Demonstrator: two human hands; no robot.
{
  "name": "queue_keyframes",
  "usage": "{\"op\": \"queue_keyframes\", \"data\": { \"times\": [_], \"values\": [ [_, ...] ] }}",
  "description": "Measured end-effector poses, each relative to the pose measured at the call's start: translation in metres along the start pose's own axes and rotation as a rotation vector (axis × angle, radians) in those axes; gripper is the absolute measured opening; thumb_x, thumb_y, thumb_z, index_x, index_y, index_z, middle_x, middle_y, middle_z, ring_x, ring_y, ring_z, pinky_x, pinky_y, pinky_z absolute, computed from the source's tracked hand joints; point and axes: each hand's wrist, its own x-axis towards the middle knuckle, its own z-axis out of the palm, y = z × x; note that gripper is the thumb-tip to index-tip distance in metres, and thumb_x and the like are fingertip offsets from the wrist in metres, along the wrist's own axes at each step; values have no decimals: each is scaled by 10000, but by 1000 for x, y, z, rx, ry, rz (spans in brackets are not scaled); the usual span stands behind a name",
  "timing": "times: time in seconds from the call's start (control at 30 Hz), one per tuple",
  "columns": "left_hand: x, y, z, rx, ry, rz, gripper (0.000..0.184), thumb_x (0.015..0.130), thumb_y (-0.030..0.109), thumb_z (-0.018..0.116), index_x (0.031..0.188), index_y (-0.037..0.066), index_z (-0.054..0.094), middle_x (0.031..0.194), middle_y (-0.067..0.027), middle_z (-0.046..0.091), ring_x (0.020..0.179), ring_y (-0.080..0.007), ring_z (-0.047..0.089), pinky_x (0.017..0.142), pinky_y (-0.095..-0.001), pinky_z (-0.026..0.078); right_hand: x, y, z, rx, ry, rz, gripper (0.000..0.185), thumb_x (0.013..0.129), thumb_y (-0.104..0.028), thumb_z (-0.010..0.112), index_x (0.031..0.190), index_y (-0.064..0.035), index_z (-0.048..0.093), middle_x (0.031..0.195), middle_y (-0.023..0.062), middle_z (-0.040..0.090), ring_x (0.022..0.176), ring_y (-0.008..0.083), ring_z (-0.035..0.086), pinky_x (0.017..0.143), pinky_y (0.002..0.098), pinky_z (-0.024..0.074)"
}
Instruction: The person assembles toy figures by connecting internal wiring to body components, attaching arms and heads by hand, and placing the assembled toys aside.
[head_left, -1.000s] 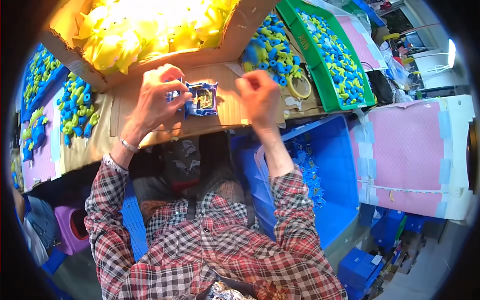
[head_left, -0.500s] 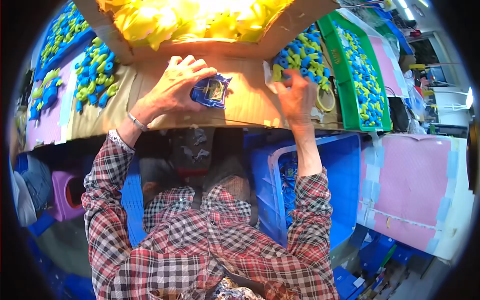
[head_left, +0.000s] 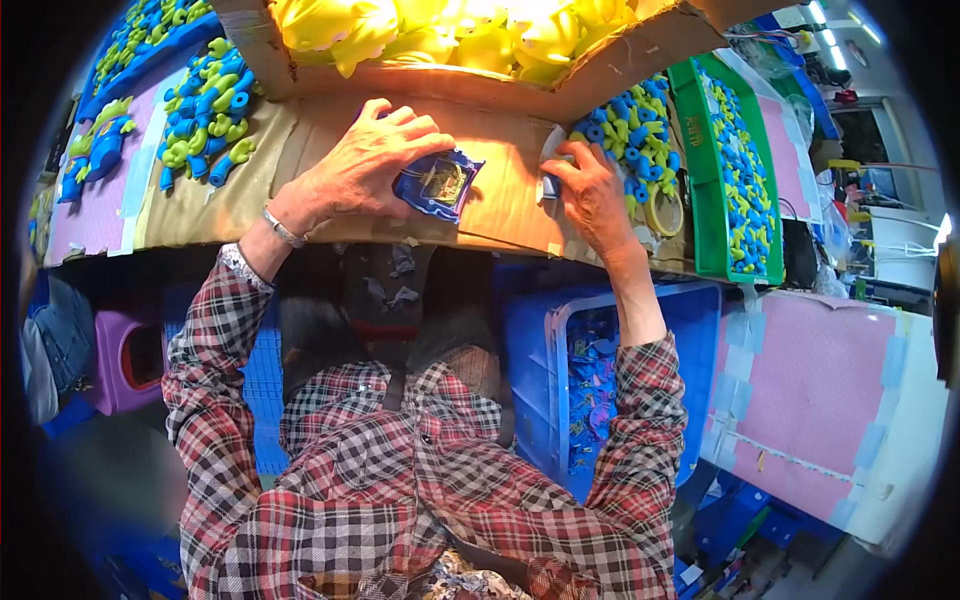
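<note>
My left hand [head_left: 375,165] is closed around a blue plastic casing [head_left: 436,184] above the cardboard-covered worktop. The casing's open side faces right and up, and a yellowish part with thin wires shows inside. My right hand [head_left: 592,190] is to its right, its fingers bent and the thumb and forefinger close together. Between and beside those fingers is a small white and grey piece [head_left: 550,172], too partly covered to name. Just right of that hand lie a heap of blue and lime-green curved plastic parts [head_left: 640,130] and a roll of tape [head_left: 664,212].
A cardboard box [head_left: 450,85] of bright yellow figures stands at the back. To the right is a green tray [head_left: 712,215] of small blue and green parts. More such parts [head_left: 205,120] lie at left. A blue bin [head_left: 530,370] stands below the worktop edge, holding blue pieces.
My right hand, blurred before, is now steadier, with its fingertips at the white and grey piece. My left hand still holds the casing, turned slightly. The whole view has shifted a little.
</note>
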Motion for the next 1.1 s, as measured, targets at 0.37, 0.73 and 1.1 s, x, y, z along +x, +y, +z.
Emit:
{"op": "queue_keyframes", "data": {
  "times": [0.37, 0.73, 1.1],
  "values": [
    [-30, 23, 3, 14, 469, -510, 624, 914, 366, 720, 1434, 59, 560, 1451, -191, 500, 1322, -376, 493, 1122, -474, 375, 56, -30, -11, 469, 258, 328, 235, 801, -65, 796, 982, -60, 646, 904, 128, 726, 851, 329, 699, 789, 426, 530],
    [-62, 9, 13, 68, 750, -817, 270, 898, 139, 726, 1142, 29, 691, 1063, -162, 646, 1024, -359, 629, 888, -443, 506, 78, -52, 46, 397, 199, 258, 243, 907, -260, 753, 1034, -53, 725, 973, 176, 724, 788, 321, 711, 729, 408, 558],
    [-131, -25, -30, 481, 593, -1063, 272, 787, 192, 826, 1021, 75, 752, 1020, -119, 608, 1021, -322, 584, 862, -446, 511, 91, -59, 32, 617, -161, 132, 246, 824, -177, 803, 1035, -60, 760, 885, 84, 627, 796, 238, 672, 721, 362, 533]
  ]
}}
